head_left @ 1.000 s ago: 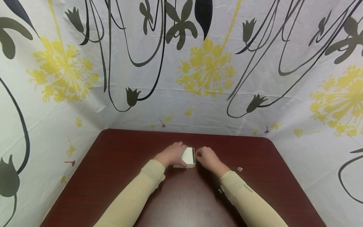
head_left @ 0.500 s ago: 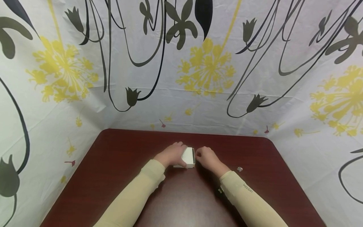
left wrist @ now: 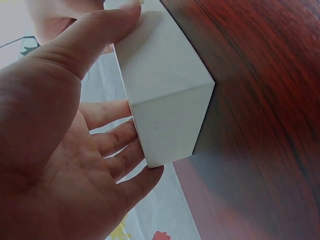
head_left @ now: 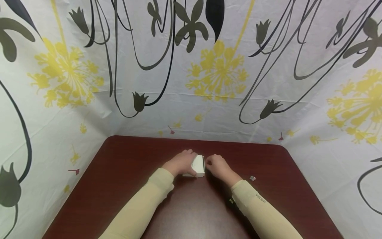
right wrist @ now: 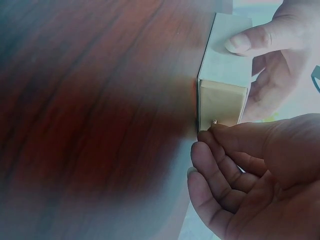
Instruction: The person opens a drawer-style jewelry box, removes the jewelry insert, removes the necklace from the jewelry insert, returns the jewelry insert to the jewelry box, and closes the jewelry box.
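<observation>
A small white box point(head_left: 198, 165) lies on the table, and my left hand point(head_left: 181, 162) grips it from the left. In the left wrist view the thumb presses one long face of the white box point(left wrist: 165, 60), while the other fingers touch the opposite side. My right hand point(head_left: 220, 168) is at the box's right end. Seen from the right wrist, the thumb and forefinger of the right hand point(right wrist: 250, 170) pinch a tiny pull tab point(right wrist: 214, 122) on the beige end panel point(right wrist: 222, 102). The fingertips mostly cover that tab.
The dark red wooden table point(head_left: 134, 152) has rounded far corners. A small silvery object point(head_left: 252, 178), too small to identify, lies beside the right wrist. A patterned cloth point(head_left: 191, 113) hangs behind the table and along both sides.
Both hands keep their places on the box. In the head view, the dark strip at its right end looks very slightly narrower.
</observation>
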{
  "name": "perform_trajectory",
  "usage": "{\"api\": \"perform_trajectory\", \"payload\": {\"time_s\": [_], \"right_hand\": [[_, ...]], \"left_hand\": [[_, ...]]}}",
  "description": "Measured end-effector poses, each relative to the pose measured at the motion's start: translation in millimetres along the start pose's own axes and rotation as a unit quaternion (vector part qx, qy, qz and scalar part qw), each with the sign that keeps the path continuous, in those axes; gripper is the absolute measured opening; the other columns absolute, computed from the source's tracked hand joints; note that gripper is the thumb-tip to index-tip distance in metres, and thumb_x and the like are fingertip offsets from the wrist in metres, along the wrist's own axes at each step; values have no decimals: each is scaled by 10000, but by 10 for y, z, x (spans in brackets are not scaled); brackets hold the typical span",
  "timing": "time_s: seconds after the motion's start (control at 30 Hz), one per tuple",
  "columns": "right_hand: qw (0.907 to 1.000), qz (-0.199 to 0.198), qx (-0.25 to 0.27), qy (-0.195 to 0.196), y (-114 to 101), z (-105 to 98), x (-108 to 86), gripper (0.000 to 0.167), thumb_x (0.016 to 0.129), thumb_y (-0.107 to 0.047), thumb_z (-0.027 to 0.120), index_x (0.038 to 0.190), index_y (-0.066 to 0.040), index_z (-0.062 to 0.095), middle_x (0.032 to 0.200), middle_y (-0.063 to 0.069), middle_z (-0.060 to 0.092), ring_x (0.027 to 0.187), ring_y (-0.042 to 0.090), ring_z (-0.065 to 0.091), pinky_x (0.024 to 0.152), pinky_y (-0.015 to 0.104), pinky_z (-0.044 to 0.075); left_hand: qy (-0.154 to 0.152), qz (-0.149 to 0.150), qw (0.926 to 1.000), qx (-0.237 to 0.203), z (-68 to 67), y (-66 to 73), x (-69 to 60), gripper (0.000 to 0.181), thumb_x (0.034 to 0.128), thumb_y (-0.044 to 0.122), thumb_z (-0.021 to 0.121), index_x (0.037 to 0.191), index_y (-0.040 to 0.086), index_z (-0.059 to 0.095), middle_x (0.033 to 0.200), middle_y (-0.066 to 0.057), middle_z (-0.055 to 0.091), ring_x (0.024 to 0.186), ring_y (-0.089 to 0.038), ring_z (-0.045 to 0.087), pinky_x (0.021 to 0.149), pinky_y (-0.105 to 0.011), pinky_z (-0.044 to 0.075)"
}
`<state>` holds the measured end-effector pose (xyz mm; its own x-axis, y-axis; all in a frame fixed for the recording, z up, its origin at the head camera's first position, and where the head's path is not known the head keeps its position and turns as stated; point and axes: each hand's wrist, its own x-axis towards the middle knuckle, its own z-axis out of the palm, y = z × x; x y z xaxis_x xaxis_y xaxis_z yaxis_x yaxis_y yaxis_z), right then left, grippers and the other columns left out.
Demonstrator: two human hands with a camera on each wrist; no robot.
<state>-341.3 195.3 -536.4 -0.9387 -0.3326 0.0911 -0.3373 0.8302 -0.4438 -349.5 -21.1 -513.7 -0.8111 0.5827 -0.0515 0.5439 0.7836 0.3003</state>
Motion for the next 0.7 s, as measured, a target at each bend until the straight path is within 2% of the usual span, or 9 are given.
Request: {"api": "perform_trajectory", "payload": {"time_s": [0.7], "right_hand": [[10000, -35, 24, 6, -29, -12, 9, 172, 953, 3, 787, 829, -113, 761, 749, -42, 663, 703, 139, 573, 696, 374, 541]], "left_hand": [[11, -8, 10000, 78, -4, 1, 6, 795, 812, 480, 983, 1414, 78, 653, 1221, -49, 624, 1071, -193, 568, 949, -375, 541]]}}
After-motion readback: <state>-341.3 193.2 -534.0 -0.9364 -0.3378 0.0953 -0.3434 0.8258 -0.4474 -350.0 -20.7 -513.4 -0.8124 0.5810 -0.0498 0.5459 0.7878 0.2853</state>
